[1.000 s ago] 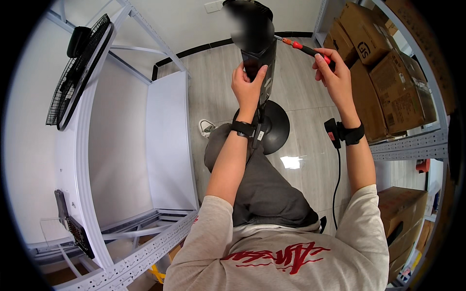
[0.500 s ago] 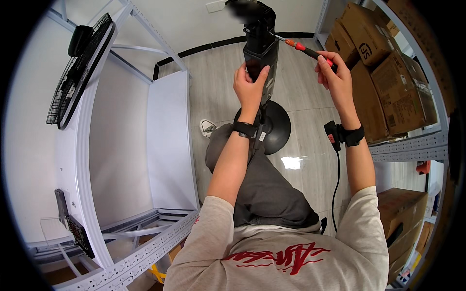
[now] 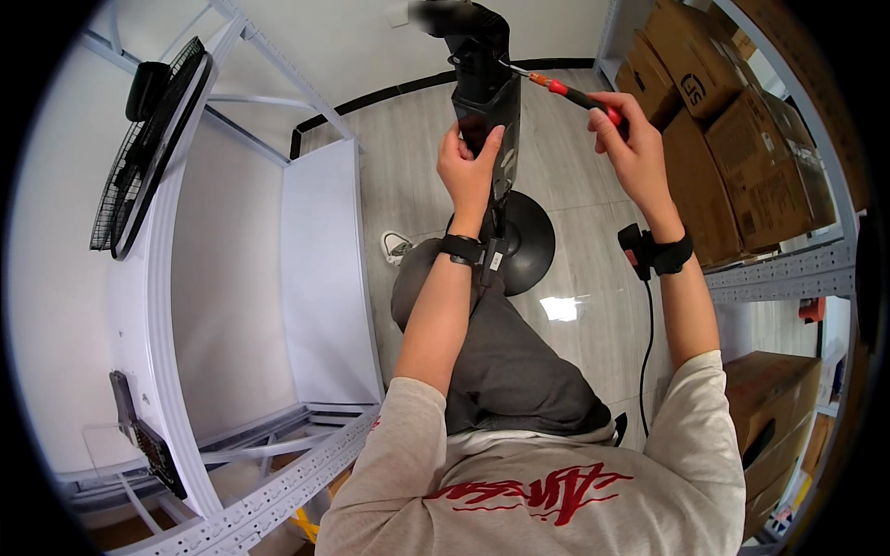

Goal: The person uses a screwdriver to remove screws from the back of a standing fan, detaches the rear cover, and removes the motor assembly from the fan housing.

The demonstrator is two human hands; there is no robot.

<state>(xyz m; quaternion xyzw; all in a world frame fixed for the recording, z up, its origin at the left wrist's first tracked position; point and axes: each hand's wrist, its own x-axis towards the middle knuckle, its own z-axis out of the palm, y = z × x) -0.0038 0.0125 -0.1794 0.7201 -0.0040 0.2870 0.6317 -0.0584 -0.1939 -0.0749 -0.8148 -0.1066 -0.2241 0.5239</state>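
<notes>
In front of me stands a tall black pedestal fan body [image 3: 484, 93] on a round black base [image 3: 531, 248]. No blades or grille are visible on it, and its top end is blurred. My left hand [image 3: 469, 169] is wrapped around the body below its upper section, thumb on the right side. A screwdriver [image 3: 567, 91] with a red and black handle is gripped in my right hand [image 3: 630, 144]. Its shaft points left, and the tip meets the right side of the fan's upper section. Whether the tip sits in a screw is too small to tell.
A round black fan grille [image 3: 153, 153] lies on the white shelf [image 3: 176, 371] at left. Cardboard boxes [image 3: 756, 167] fill the metal rack on the right. A black cable [image 3: 646, 361] hangs from the device on my right wrist. My shoe [image 3: 395, 246] is beside the base.
The fan's upper part has shifted slightly left and tilted, with my left hand on it. My right hand and the screwdriver have moved a little left along with it.
</notes>
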